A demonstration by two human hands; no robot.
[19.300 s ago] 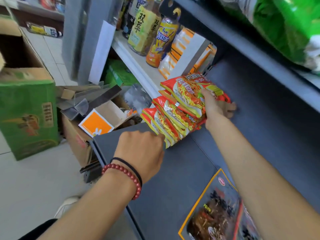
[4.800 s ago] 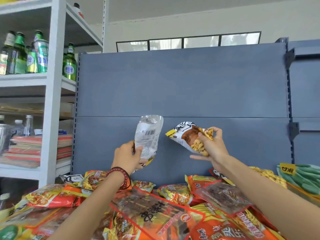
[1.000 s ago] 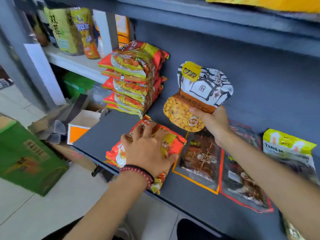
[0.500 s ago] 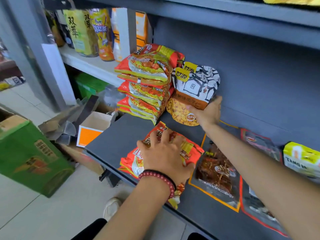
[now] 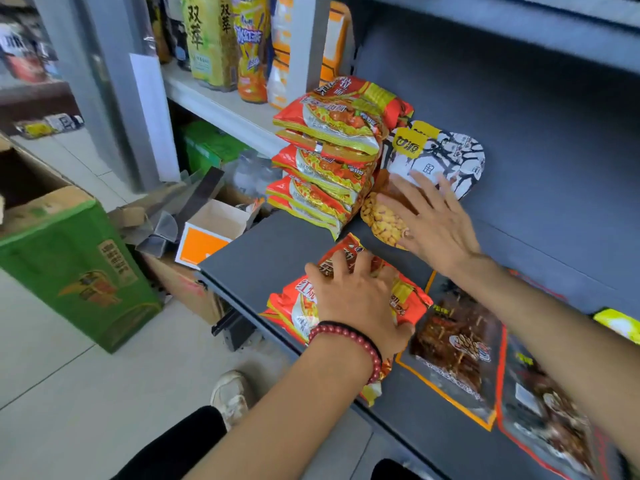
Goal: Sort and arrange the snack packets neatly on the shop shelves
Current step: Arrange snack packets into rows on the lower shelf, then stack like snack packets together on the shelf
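Note:
A stack of red-and-yellow noodle packets (image 5: 329,157) stands at the left end of the grey shelf (image 5: 263,247). A white-and-black peanut packet (image 5: 440,157) leans upright against the shelf's back panel, right beside that stack. My right hand (image 5: 429,220) lies flat against its lower half with the fingers spread. Nearer the front edge, my left hand (image 5: 356,299) presses palm-down on a red noodle packet (image 5: 304,306) lying flat on the shelf. A red bead bracelet is on that wrist.
Two dark flat snack packets (image 5: 457,341) (image 5: 547,410) lie to the right on the shelf, a yellow-green packet (image 5: 620,323) beyond them. Drink bottles (image 5: 207,36) stand on the white shelf at left. A green carton (image 5: 72,268) and open boxes (image 5: 207,233) sit on the floor.
My right hand has set the peanut packet upright against the back panel beside the stack and opened flat on it. The left hand has stayed on the red packet.

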